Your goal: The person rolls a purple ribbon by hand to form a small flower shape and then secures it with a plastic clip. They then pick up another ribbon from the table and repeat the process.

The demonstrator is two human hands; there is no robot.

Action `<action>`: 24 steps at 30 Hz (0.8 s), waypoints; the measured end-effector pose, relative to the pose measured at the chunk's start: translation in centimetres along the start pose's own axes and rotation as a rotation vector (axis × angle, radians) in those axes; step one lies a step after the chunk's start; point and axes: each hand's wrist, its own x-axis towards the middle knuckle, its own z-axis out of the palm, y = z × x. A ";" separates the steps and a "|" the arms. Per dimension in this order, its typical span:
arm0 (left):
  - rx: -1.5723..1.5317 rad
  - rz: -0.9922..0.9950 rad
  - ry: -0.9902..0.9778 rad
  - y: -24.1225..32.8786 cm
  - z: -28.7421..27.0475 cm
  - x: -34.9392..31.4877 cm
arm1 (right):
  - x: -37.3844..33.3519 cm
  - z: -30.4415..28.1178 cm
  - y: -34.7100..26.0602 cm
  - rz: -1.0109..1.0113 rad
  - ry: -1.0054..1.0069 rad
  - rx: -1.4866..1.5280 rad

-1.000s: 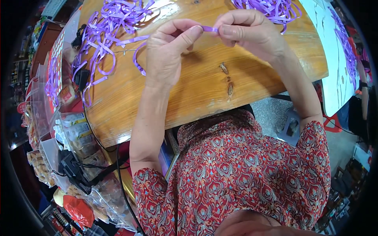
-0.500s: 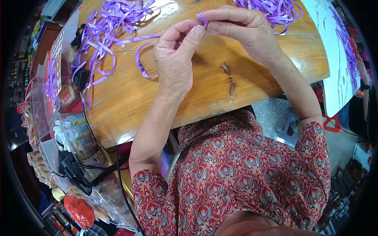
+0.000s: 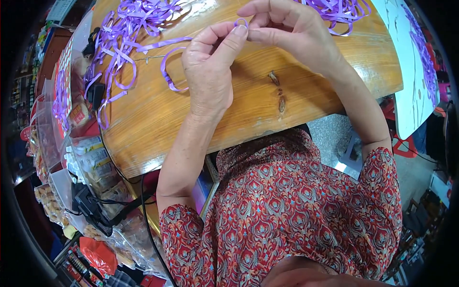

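Labels point(image 3: 102, 157) on packaged goods point(image 3: 99, 178), print too small to read

Left fingers point(image 3: 216, 31) pinched, right fingers point(image 3: 268, 6) loosely curled

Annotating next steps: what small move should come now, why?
Probably bring the right hand to grip the small purple ribbon loop: it stands up from the pinch of the left hand, while the right thumb and index finger are spread apart beside it.
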 end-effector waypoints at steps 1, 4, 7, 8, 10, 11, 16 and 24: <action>-0.028 -0.038 -0.021 0.1 -0.1 0.0 | 0.1 -0.2 0.3 0.006 -0.033 0.118; -0.057 -0.100 -0.063 0.2 -0.7 0.0 | -0.1 -0.4 0.8 -0.017 -0.078 0.203; -0.010 -0.132 -0.098 0.4 -1.1 -0.1 | -0.3 -0.5 -0.5 -0.142 -0.089 -0.031; 0.035 -0.140 -0.113 0.5 -1.2 -0.1 | -0.4 -0.4 -0.9 -0.236 -0.087 -0.236; 0.125 -0.138 -0.091 0.6 -0.4 -0.2 | 1.5 -0.9 3.2 -0.756 0.061 -0.485; 0.213 -0.135 -0.060 0.6 -0.2 -0.3 | 2.4 -0.6 3.7 -1.277 0.207 -0.724; 0.184 -0.280 -0.163 0.6 -1.8 0.2 | 2.7 -1.5 2.7 -1.173 0.070 -0.725; 0.262 -0.222 -0.194 0.5 -1.8 -0.4 | 2.0 -2.2 0.8 -0.884 -0.139 -0.760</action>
